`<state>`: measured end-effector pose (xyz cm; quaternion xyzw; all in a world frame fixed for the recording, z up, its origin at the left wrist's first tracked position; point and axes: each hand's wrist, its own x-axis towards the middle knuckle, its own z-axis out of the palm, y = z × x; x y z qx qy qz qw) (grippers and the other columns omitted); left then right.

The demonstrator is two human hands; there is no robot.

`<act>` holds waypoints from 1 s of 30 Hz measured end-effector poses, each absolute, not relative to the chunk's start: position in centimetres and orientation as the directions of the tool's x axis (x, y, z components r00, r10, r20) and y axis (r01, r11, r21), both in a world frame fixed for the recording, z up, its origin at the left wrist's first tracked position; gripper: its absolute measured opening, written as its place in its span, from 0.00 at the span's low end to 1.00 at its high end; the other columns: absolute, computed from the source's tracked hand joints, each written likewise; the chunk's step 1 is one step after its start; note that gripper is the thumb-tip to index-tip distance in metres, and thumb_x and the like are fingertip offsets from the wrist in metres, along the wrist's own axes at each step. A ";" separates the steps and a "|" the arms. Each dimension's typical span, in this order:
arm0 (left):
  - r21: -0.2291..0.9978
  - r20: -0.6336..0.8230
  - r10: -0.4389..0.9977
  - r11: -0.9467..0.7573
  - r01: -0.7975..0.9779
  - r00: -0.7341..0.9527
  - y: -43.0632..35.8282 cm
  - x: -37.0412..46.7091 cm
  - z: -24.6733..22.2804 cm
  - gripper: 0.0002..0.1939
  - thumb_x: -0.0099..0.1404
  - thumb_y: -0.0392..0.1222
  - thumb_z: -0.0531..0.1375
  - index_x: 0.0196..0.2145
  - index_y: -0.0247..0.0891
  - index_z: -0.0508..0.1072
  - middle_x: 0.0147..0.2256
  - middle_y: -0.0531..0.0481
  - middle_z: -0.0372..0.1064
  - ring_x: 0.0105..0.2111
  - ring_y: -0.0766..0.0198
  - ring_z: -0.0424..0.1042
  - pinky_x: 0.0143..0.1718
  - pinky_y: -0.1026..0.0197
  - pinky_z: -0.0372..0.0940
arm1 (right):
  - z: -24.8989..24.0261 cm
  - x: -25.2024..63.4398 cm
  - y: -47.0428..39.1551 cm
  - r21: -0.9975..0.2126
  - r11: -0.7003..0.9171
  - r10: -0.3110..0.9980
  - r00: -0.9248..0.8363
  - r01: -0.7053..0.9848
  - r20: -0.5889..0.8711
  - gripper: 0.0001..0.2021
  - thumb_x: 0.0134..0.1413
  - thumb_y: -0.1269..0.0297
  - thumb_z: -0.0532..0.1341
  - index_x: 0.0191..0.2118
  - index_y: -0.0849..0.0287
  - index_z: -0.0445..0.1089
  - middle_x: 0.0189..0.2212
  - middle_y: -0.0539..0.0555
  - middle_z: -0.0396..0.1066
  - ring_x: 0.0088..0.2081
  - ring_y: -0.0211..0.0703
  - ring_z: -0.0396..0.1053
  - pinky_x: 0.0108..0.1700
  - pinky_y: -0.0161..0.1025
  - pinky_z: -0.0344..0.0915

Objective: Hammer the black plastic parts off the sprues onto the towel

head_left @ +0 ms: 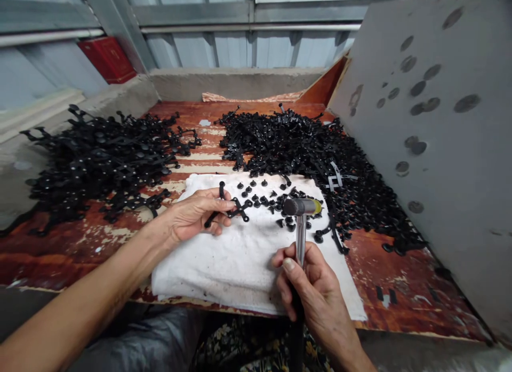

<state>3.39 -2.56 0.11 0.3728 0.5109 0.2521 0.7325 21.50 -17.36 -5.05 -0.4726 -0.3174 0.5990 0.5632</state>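
Note:
Between the thumb and fingers of my left hand [200, 212] is a black branched plastic part [239, 207] with round ends, held above a white cloth [224, 270]. My right hand [310, 281] is wrapped round the handle of a small mallet [301, 222], held upright. Its head has a dark face on the left and a yellow one on the right. Behind the mallet head, several small black round-headed plugs [262, 200] lie scattered on the cloth. The fingertips of my left hand are partly hidden by the black part.
A heap of black branched parts [108, 153] covers the table's left side. A larger black heap [288, 140] spreads along the right, with a pale grey piece [335, 177] on it. A grey panel [440, 121] bounds the right. The worn red-brown table [400, 302] has its edge near my lap.

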 end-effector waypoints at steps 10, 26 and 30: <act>0.804 -0.552 0.799 0.586 -0.102 0.237 -2.5 4.5 -0.6 0.14 0.51 0.27 0.68 0.24 0.36 0.65 0.16 0.59 0.61 0.09 0.77 0.53 0.07 0.75 0.46 | -5.0 21.6 -17.3 -0.902 -0.159 0.975 0.080 -0.401 -0.208 0.19 0.52 0.48 0.67 0.35 0.55 0.62 0.24 0.43 0.67 0.14 0.25 0.54 0.13 0.23 0.54; 0.848 -0.530 0.838 0.523 0.086 0.128 -1.4 5.2 -1.6 0.11 0.56 0.29 0.66 0.19 0.29 0.71 0.19 0.48 0.69 0.10 0.77 0.53 0.08 0.72 0.45 | -4.9 21.5 -17.3 -0.884 -0.165 0.972 0.080 -0.437 -0.221 0.19 0.52 0.48 0.68 0.35 0.56 0.62 0.25 0.43 0.67 0.15 0.25 0.56 0.12 0.23 0.55; 0.853 -0.523 0.844 0.517 0.075 0.124 -1.5 5.3 -1.5 0.11 0.56 0.28 0.65 0.18 0.28 0.71 0.19 0.47 0.69 0.10 0.77 0.53 0.08 0.73 0.45 | -4.9 21.5 -17.3 -0.884 -0.169 0.971 0.080 -0.436 -0.225 0.19 0.52 0.49 0.68 0.35 0.56 0.62 0.25 0.44 0.68 0.15 0.25 0.56 0.12 0.23 0.55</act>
